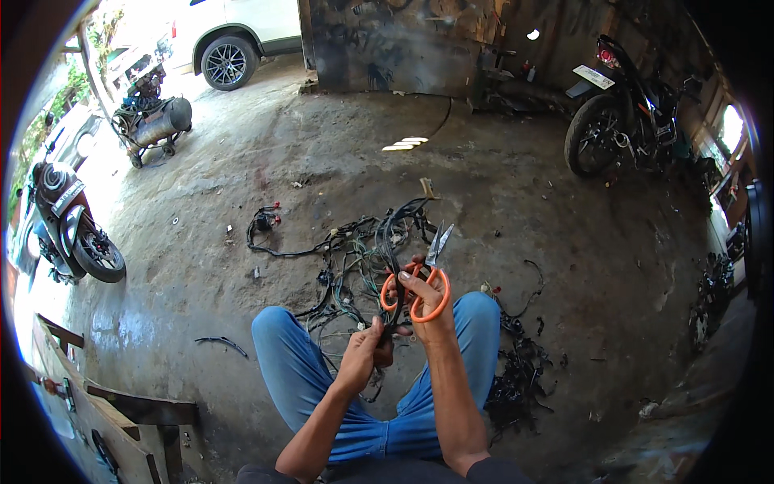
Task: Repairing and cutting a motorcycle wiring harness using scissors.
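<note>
- Harness of black-sheathed, mixed-colour wires point(334, 240): tangled on the grey concrete floor point(201, 266) in front of me, one thick black cable run point(390, 246) lifted.
- Left hand point(360, 355): closed, pinching the lower end of that run.
- Right hand point(421, 288): gripping orange-handled metal scissors point(447, 292), blades pointing away, beside the run. Can't tell if it also holds cable.
- Step, my read: trimming or stripping the run.
- Next move calls for steady tension, tips turned onto sheathing, good wires clear.
</note>
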A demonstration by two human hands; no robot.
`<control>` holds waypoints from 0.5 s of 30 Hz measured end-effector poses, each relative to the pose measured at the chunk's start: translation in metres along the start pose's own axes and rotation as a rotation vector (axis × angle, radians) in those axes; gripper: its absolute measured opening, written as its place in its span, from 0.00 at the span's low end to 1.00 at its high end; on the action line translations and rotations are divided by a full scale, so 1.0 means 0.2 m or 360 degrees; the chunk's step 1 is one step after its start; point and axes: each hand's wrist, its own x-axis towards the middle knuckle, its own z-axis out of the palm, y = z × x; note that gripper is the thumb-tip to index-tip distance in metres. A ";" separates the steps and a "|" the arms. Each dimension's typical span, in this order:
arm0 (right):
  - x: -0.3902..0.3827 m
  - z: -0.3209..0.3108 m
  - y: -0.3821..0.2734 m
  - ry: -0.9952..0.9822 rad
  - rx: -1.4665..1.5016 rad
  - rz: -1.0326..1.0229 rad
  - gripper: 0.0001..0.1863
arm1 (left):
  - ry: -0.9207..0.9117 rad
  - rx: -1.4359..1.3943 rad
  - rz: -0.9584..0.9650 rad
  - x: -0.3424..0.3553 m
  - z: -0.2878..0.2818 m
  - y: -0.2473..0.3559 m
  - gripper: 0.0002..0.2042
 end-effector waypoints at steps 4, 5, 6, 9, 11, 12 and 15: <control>-0.04 0.05 -0.06 -0.0026 -0.0295 -0.0010 0.18 | -0.0262 0.0621 0.0360 -0.01 0.03 0.10 0.27; -0.04 0.05 -0.06 -0.0026 -0.0296 -0.0013 0.18 | -0.0327 0.0779 0.0372 -0.01 0.02 0.12 0.26; -0.04 0.06 -0.07 -0.0073 -0.0338 -0.0067 0.18 | -0.0519 0.0712 0.0331 0.02 -0.03 0.12 0.22; -0.03 0.06 -0.10 -0.0165 -0.0396 -0.0126 0.17 | -0.0631 0.0283 0.0128 -0.01 0.01 0.14 0.21; -0.02 0.05 -0.11 -0.0205 -0.0414 -0.0124 0.17 | -0.0694 0.0345 0.0064 0.00 0.02 0.15 0.27; -0.01 0.04 -0.11 -0.0209 -0.0599 -0.0176 0.16 | -0.0584 0.0380 0.0101 0.00 0.05 0.15 0.28; -0.04 0.05 -0.17 -0.0136 -0.0971 -0.0158 0.16 | -0.0489 0.0329 0.0212 0.01 0.04 0.15 0.29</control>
